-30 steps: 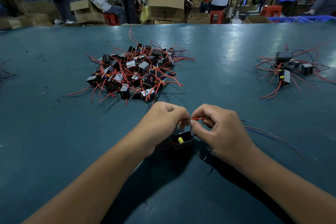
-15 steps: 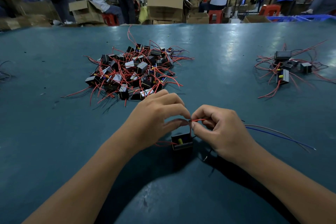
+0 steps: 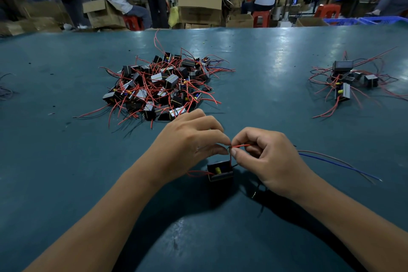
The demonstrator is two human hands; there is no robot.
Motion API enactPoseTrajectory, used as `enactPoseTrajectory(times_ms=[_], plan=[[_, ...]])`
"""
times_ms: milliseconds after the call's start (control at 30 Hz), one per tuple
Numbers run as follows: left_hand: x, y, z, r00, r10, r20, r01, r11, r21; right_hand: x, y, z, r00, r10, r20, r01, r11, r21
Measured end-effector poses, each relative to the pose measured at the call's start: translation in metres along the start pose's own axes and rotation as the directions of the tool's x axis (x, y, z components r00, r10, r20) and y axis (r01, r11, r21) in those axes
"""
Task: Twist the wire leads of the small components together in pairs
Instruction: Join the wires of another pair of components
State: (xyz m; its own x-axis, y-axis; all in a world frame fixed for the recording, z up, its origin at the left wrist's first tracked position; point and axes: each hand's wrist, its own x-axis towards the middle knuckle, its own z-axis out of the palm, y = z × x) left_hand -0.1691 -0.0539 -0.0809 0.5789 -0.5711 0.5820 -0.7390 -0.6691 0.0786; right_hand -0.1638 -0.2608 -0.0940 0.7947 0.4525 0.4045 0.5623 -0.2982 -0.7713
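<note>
A small black box component (image 3: 219,170) with a yellow part inside sits on the teal table (image 3: 265,73), just below my fingertips. A thin red wire lead (image 3: 240,145) rises from it. My left hand (image 3: 189,143) pinches the wire ends where they meet, and my right hand (image 3: 267,157) pinches the same lead from the other side. Fingertips of both hands touch. A blue wire and a grey one (image 3: 335,163) trail away to the right from under my right hand.
A large pile of black components with red leads (image 3: 163,86) lies beyond my left hand. A smaller group (image 3: 346,81) sits far right. Loose dark wires (image 3: 5,91) lie at the left edge. People, cardboard boxes and red stools stand behind the table.
My left hand has uncurled and lifted, its fingers now stretching toward the pinch point. The blue and grey wires shifted slightly. The component stays put.
</note>
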Motion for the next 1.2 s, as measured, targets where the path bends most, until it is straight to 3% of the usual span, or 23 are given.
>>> enactPoseTrajectory(times_ms=[267, 433, 567, 733, 800, 967, 1033, 1133, 1167, 1200], plan=[[0.0, 0.002, 0.002, 1.0, -0.007, -0.01, 0.007, 1.0, -0.021, -0.001, -0.001, -0.002, 1.0, -0.023, 0.013, 0.023, 1.0, -0.009], [0.0, 0.012, 0.003, 0.988, -0.143, 0.062, 0.151, 0.975, -0.162, -0.003, -0.001, -0.001, 0.999, -0.045, 0.005, 0.045, 0.999, -0.024], [0.001, 0.02, 0.006, 0.923, -0.352, 0.154, 0.384, 0.852, -0.356, -0.003, -0.002, 0.001, 0.997, -0.067, -0.04, 0.065, 0.997, -0.048], [0.006, 0.029, 0.012, 0.74, -0.61, 0.282, 0.638, 0.505, -0.582, -0.003, 0.0, 0.003, 0.994, -0.074, -0.077, 0.07, 0.996, -0.062], [0.007, 0.03, 0.013, 0.691, -0.652, 0.313, 0.676, 0.43, -0.598, -0.003, 0.001, 0.004, 0.995, -0.064, -0.074, 0.059, 0.995, -0.075], [0.007, 0.03, 0.01, 0.73, -0.634, 0.254, 0.662, 0.565, -0.493, -0.003, 0.001, 0.004, 0.994, -0.074, -0.081, 0.066, 0.993, -0.097], [0.008, 0.031, 0.01, 0.699, -0.658, 0.28, 0.682, 0.496, -0.538, -0.003, 0.001, 0.005, 0.992, -0.098, -0.081, 0.088, 0.988, -0.123], [0.01, 0.035, 0.012, 0.595, -0.7, 0.396, 0.741, 0.285, -0.608, -0.003, 0.001, 0.006, 0.99, -0.119, -0.075, 0.106, 0.981, -0.163], [0.01, 0.034, 0.011, 0.602, -0.695, 0.394, 0.737, 0.294, -0.609, -0.003, 0.002, 0.006, 0.99, -0.115, -0.081, 0.102, 0.984, -0.148], [0.008, 0.033, 0.01, 0.641, -0.682, 0.353, 0.718, 0.369, -0.59, -0.003, 0.003, 0.005, 0.991, -0.101, -0.089, 0.091, 0.989, -0.116]])
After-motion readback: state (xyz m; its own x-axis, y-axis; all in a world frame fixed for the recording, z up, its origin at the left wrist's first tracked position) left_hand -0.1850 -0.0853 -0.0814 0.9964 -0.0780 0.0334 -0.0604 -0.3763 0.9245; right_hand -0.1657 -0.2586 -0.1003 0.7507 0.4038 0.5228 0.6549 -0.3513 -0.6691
